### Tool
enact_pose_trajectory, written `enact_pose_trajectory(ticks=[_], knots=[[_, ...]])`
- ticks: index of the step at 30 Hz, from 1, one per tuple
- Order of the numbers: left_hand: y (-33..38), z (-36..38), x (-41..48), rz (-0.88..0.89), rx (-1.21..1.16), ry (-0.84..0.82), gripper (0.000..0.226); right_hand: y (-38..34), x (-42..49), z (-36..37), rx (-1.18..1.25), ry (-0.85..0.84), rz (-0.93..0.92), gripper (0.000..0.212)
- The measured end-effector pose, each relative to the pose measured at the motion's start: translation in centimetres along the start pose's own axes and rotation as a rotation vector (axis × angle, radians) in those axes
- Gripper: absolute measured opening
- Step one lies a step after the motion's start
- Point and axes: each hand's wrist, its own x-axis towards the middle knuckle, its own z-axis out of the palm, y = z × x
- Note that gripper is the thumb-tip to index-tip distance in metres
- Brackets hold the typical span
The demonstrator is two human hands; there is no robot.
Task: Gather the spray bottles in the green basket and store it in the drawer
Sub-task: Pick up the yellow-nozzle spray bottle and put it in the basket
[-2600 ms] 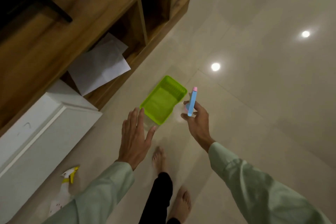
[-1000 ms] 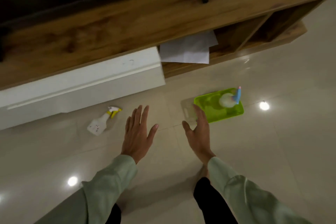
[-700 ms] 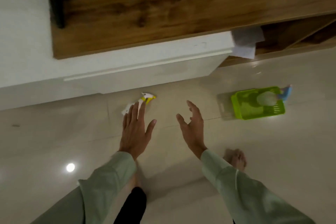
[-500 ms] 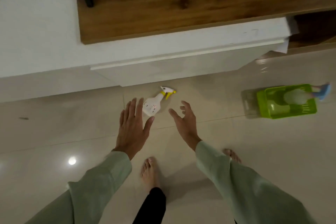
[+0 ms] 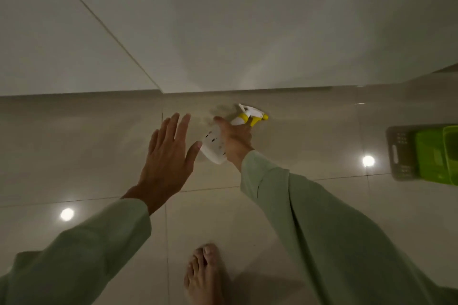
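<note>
A white spray bottle (image 5: 213, 148) with a yellow-and-white trigger head lies low over the glossy floor in front of the white drawer front (image 5: 247, 39). My right hand (image 5: 236, 140) is closed around its neck and upper body. My left hand (image 5: 168, 156) hovers flat just left of the bottle, fingers spread, holding nothing. The green basket (image 5: 436, 156) sits on the floor at the right edge, cut off by the frame; its contents are out of view.
The white drawer fills the upper half of the view. My bare foot (image 5: 204, 275) stands on the tiles below the hands. Ceiling lights reflect on the floor at left and right.
I have bent lower toward the floor. My right hand reached the white spray bottle and closed on it. The basket slid toward the right edge of view.
</note>
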Motion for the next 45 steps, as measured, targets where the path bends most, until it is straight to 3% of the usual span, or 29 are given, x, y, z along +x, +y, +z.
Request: enact_pose_trajectory(ticks=[4, 9, 14, 19, 30, 37, 45], knots=[[0.2, -0.5, -0.7, -0.012, -0.012, -0.032, 0.065, 0.5, 0.8, -1.4, 0.011, -0.052, 0.004, 0.051], [5.2, -4.0, -3.9, -0.001, -0.022, -0.063, 0.064, 0.4, -4.7, -9.1, -0.005, -0.049, -0.097, 0.026], [14.0, -7.1, -6.5, 0.047, -0.059, -0.073, 0.065, -1.2, -10.2, -20.8, -0.091, 0.003, -0.221, 0.03], [24.1, -7.3, -7.4, 0.131, -0.072, -0.082, 0.065, -2.4, -11.4, -34.1, 0.067, 0.071, -0.353, 0.032], [45.7, 3.7, -4.9, 0.226, -0.039, -0.148, 0.064, -0.7, -0.5, -58.1, 0.128, 0.35, -0.526, 0.034], [52.7, 11.0, 1.0, 0.279, 0.02, -0.156, 0.065, 0.9, 10.0, -61.9, 0.087, 0.37, -0.568, 0.03], [52.3, 15.4, 5.9, 0.334, 0.087, -0.157, 0.064, 4.4, 17.6, -60.0, 0.058, 0.388, -0.564, 0.034]])
